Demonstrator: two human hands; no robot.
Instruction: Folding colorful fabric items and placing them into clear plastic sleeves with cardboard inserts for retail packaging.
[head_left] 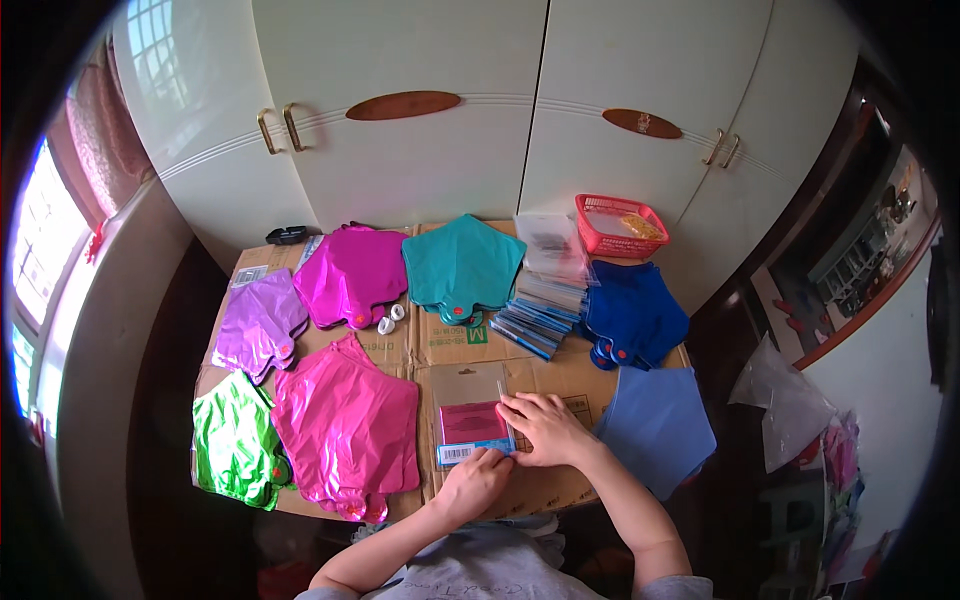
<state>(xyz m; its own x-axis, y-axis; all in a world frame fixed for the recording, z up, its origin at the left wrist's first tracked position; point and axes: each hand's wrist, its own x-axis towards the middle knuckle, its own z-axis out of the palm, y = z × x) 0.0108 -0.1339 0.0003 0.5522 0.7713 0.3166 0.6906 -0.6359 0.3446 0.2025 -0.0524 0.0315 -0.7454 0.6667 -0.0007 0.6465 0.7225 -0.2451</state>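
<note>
A clear plastic packet (472, 385) lies flat on the cardboard in front of me, with a folded pink foil piece (473, 423) inside and a blue barcode label (457, 453) along its near edge. My left hand (477, 487) is closed, its fingertips pinching the packet's near right corner. Bent over the right edge is my right hand (545, 430), its thumb close to the left fingers at that corner. A thin pale strip sticks up past the right fingertips; I cannot tell whether it is part of the packet.
Flat foil stacks surround the packet: pink (350, 430), green (235, 440), lilac (258, 325), magenta (352, 275), teal (465, 265), dark blue (637, 312), light blue (660, 425). Filled packets (540, 318), empty clear bags (552, 245), white rolls (391, 319) and a red basket (610, 240) sit farther back.
</note>
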